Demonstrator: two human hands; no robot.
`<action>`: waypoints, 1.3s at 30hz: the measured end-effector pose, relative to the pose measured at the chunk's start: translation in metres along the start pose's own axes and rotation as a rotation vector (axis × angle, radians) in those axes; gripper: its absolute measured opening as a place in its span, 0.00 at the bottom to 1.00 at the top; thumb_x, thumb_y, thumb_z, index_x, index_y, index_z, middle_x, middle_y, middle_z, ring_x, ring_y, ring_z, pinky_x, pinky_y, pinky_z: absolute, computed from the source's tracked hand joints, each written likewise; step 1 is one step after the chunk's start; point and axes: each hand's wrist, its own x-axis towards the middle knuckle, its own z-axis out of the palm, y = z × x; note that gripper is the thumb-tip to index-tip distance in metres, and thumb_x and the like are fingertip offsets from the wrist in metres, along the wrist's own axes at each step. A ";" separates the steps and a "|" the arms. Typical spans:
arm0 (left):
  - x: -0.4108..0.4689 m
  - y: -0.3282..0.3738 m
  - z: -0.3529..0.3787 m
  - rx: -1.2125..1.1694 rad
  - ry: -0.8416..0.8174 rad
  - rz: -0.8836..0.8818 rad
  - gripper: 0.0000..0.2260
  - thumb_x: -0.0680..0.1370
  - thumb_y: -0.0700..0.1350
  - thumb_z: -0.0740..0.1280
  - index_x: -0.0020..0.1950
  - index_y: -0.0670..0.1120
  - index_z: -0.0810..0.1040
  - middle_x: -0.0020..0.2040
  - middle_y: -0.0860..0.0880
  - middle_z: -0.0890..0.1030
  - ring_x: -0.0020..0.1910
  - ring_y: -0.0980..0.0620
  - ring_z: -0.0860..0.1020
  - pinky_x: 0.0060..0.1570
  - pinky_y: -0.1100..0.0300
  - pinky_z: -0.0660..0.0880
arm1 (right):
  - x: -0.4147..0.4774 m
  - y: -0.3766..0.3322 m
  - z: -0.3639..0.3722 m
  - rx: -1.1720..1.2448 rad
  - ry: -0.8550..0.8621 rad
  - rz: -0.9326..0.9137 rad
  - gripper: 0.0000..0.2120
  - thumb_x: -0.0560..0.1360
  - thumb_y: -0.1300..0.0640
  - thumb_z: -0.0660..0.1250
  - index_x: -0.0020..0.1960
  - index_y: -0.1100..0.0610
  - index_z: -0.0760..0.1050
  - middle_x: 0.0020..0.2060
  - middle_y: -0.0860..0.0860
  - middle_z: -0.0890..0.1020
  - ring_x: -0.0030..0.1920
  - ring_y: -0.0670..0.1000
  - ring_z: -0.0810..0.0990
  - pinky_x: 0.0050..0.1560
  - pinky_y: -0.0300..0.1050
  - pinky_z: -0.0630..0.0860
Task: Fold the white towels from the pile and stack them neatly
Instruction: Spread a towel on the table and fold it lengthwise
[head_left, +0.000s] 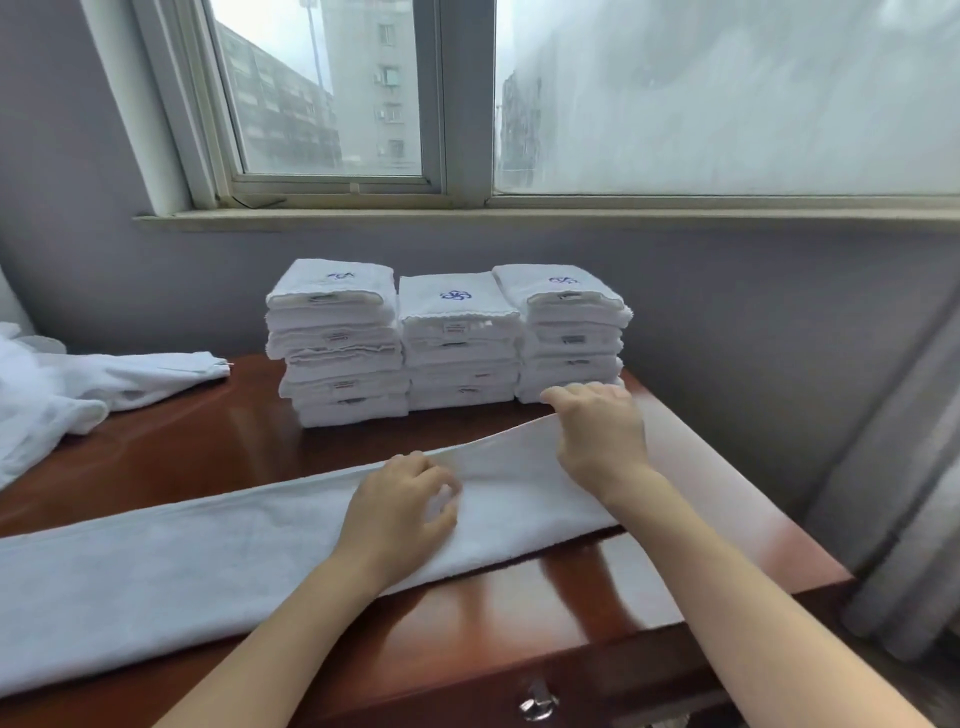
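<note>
Towel (182, 561) across table (519, 597), left hand (400, 512) on it, right hand (597, 436) gripping its end
</note>
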 end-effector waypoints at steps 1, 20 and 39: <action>-0.001 -0.001 0.002 0.011 0.006 0.006 0.08 0.75 0.48 0.68 0.54 0.53 0.82 0.50 0.55 0.78 0.52 0.51 0.76 0.50 0.56 0.72 | 0.003 -0.003 0.003 -0.033 0.024 -0.025 0.24 0.72 0.65 0.61 0.64 0.47 0.75 0.58 0.45 0.79 0.64 0.52 0.72 0.68 0.46 0.59; 0.027 0.011 0.031 0.178 -0.420 -0.058 0.27 0.82 0.62 0.46 0.80 0.59 0.48 0.81 0.53 0.44 0.79 0.54 0.42 0.77 0.50 0.40 | -0.022 -0.006 0.062 0.283 -0.435 -0.060 0.26 0.82 0.42 0.47 0.79 0.44 0.54 0.80 0.47 0.51 0.79 0.47 0.46 0.77 0.54 0.38; -0.027 -0.038 -0.013 0.230 -0.324 -0.220 0.26 0.83 0.60 0.48 0.80 0.56 0.51 0.81 0.50 0.47 0.80 0.53 0.46 0.77 0.53 0.43 | -0.023 -0.031 0.040 0.280 -0.403 -0.085 0.25 0.84 0.47 0.51 0.79 0.50 0.56 0.80 0.49 0.53 0.79 0.48 0.47 0.77 0.51 0.42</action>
